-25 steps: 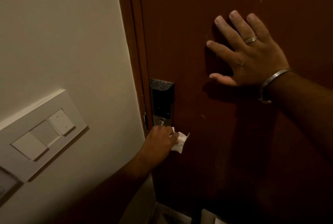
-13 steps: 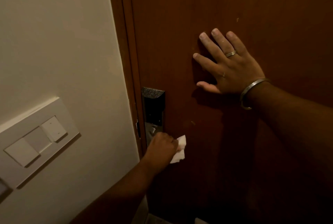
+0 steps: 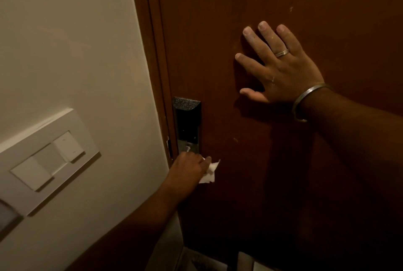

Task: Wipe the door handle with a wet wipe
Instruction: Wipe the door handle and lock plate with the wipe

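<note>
A dark lock plate [image 3: 188, 125] is mounted on the brown wooden door [image 3: 218, 30], close to its left edge. My left hand [image 3: 187, 169] is closed around the door handle just below the plate, and the handle itself is hidden under the hand. A crumpled white wet wipe [image 3: 209, 174] sticks out to the right of my fingers. My right hand [image 3: 277, 65] is pressed flat against the door, fingers spread, up and to the right of the lock; it wears a ring and a metal bracelet.
A cream wall [image 3: 65, 41] stands left of the door frame [image 3: 152, 52]. It carries a white switch panel [image 3: 45, 159] with several rocker switches. Pale floor tiles [image 3: 246, 262] show at the bottom below the door.
My left hand has stayed on the handle while the wipe shifted slightly in my fingers. The view swung left and back. My right hand remains flat on the door.
</note>
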`<state>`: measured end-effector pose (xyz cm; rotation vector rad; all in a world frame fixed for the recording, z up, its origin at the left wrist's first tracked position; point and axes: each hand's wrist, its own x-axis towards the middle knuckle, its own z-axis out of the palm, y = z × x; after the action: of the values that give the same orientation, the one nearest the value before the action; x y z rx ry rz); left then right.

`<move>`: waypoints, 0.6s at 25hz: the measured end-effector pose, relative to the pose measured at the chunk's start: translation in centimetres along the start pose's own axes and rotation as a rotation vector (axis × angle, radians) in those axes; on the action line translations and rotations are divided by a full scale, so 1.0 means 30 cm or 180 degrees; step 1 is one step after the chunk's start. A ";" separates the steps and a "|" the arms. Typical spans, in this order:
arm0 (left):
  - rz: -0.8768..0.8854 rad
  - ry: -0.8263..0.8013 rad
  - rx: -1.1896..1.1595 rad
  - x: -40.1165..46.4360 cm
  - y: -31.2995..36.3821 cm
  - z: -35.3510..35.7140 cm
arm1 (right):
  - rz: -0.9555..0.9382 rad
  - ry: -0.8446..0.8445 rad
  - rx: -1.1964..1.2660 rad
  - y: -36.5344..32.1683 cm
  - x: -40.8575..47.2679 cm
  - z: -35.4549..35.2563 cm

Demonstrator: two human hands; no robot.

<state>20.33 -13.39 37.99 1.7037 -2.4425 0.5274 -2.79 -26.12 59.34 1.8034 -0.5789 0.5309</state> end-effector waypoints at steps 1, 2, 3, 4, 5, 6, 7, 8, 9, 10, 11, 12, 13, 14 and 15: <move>0.0087 0.0069 -0.0146 -0.019 -0.040 -0.009 | -0.0003 0.0005 -0.0004 0.000 0.000 0.000; 0.0097 0.0100 -0.0272 -0.039 -0.089 -0.020 | -0.0001 0.0005 -0.0008 0.000 -0.001 0.001; 0.0037 0.0129 -0.0329 -0.054 -0.135 -0.030 | 0.0009 -0.0007 -0.0020 0.001 0.000 0.001; 0.0024 0.0072 -0.0376 -0.060 -0.160 -0.038 | 0.0012 -0.0024 -0.0026 0.001 0.000 0.001; 0.0081 0.0019 -0.0433 -0.049 -0.157 -0.044 | 0.0006 -0.0038 -0.0027 0.001 0.000 0.001; 0.0126 -0.0039 -0.0446 -0.020 -0.120 -0.044 | 0.0004 -0.0043 -0.0028 0.001 0.000 0.001; 0.0108 -0.0154 -0.0397 0.021 -0.059 -0.035 | 0.0010 -0.0045 -0.0034 0.001 0.000 0.001; 0.0031 -0.0295 -0.0268 0.062 0.018 -0.023 | 0.0010 -0.0042 -0.0036 0.002 0.000 0.000; -0.0012 -0.0322 -0.0112 0.092 0.085 -0.010 | 0.0000 -0.0037 -0.0032 0.001 -0.001 -0.001; -0.0047 -0.0278 -0.0065 0.106 0.122 -0.004 | -0.0012 -0.0030 -0.0025 0.001 -0.002 0.001; -0.0050 -0.0224 -0.0107 0.097 0.122 0.004 | -0.0014 -0.0021 -0.0023 0.003 0.001 0.003; 0.0033 -0.0184 -0.0234 0.069 0.094 0.013 | -0.0011 -0.0018 -0.0004 0.003 0.002 0.005; 0.0163 -0.0004 -0.0316 0.028 0.041 0.028 | -0.0009 -0.0013 0.0015 0.001 0.001 0.005; 0.0200 0.0098 -0.0274 -0.008 -0.025 0.032 | -0.0011 -0.0005 0.0012 -0.001 -0.002 0.004; 0.0178 0.0131 -0.0157 -0.030 -0.086 0.027 | -0.0011 -0.0010 -0.0008 -0.001 -0.005 0.005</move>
<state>23.13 -13.67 37.52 1.5940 -2.4594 0.4990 -2.89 -26.25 59.18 1.8029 -0.5783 0.5246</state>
